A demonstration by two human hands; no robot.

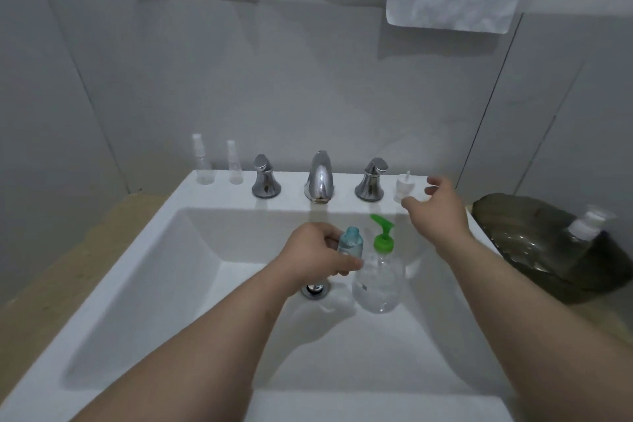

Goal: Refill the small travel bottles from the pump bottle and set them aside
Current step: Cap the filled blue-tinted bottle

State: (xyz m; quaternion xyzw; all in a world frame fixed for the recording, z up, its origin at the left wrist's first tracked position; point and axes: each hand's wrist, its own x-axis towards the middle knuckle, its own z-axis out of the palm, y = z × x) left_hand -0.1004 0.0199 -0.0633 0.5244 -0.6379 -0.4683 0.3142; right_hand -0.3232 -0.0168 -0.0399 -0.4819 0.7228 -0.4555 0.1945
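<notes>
My left hand grips a small bluish travel bottle with no cap, holding it upright over the sink basin. Right beside it stands the clear pump bottle with a green pump head, inside the basin near the drain. My right hand hovers over the sink's back ledge with fingers spread and relaxed, just right of a small white spray cap standing there. Two clear capped travel bottles stand at the ledge's far left.
The white sink has a chrome spout and two handles on its back ledge. A dark glass bowl at the right holds another white-capped bottle. Towels hang on the wall above. A beige counter surrounds the sink.
</notes>
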